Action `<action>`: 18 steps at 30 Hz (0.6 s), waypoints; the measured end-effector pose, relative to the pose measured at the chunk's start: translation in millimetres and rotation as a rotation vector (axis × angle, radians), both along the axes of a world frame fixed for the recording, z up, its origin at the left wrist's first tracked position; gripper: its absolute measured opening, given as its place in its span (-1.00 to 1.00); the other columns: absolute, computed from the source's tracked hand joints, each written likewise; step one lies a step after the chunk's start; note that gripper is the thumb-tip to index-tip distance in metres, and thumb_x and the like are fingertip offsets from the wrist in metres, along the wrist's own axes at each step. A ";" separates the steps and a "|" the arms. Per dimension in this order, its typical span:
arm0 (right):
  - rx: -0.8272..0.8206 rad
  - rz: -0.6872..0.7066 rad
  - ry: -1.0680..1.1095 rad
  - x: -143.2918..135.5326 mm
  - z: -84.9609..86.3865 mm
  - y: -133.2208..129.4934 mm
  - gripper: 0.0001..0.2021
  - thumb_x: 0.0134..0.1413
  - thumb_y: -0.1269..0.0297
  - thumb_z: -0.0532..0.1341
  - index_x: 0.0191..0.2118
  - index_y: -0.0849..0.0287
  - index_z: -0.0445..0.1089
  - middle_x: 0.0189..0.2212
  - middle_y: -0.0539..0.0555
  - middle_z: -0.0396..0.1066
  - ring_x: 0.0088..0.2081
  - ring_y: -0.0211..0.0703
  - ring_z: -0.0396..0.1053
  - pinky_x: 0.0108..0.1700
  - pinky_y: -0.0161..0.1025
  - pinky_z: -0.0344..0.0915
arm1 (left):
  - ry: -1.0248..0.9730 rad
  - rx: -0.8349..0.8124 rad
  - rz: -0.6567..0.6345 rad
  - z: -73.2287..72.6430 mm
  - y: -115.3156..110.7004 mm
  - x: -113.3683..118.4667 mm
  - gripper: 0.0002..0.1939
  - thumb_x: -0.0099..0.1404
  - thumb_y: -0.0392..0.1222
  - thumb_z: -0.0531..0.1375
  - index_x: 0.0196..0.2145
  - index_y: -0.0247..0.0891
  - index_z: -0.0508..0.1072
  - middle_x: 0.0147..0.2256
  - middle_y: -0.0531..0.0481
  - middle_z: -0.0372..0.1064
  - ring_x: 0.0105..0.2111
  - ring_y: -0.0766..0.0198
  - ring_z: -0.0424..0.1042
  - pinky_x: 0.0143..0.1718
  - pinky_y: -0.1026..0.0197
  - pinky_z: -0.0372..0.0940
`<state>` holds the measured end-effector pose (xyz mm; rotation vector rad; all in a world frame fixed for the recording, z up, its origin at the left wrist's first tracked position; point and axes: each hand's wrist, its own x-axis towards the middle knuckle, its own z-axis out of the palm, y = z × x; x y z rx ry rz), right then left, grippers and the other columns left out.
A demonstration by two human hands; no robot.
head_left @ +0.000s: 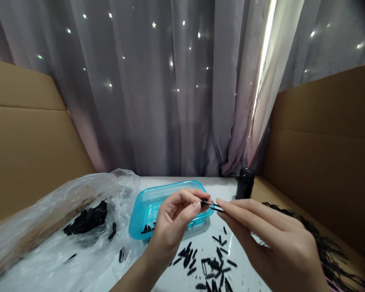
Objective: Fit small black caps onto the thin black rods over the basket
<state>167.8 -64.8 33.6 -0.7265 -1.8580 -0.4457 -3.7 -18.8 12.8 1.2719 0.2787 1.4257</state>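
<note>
My left hand (pixel 173 223) and my right hand (pixel 270 239) meet over the white table, fingertips almost touching. Between them they pinch a small thin black piece (pixel 211 206). Each hand grips one end of it. Just behind the hands sits a blue plastic basket (pixel 146 202) with a few black pieces in its bottom. Below the hands, several small black pieces (pixel 211 265) lie scattered on the table (pixel 176 280).
A clear plastic bag (pixel 63 219) with a heap of black pieces (pixel 86 219) lies at the left. A black bottle (pixel 245 183) stands behind the right hand. Black cords (pixel 325 243) lie at the right. Cardboard walls stand on both sides, a grey curtain behind.
</note>
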 end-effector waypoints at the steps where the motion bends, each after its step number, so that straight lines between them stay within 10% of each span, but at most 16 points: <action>1: -0.004 0.003 0.007 0.1 0.0 0.0 -0.76 0.14 0.60 0.23 -0.13 0.19 0.50 -0.32 0.02 0.56 -0.39 -0.29 0.50 -0.30 -0.39 0.42 | -0.003 0.000 -0.002 -0.1 0.1 0.0 -0.87 0.27 -0.27 0.32 -0.46 -0.20 0.59 -0.27 0.07 0.53 -0.21 0.37 0.49 -0.13 0.45 0.41; 18: -0.058 0.046 0.062 -0.1 -0.9 1.0 -0.81 0.14 0.57 0.25 -0.16 0.22 0.50 -0.37 0.02 0.53 -0.40 -0.33 0.47 -0.33 -0.44 0.39 | 0.043 0.028 0.088 -5.0 1.7 -2.9 -0.88 0.29 -0.24 0.31 -0.43 -0.18 0.60 -0.22 0.03 0.53 -0.20 0.33 0.51 -0.09 0.39 0.41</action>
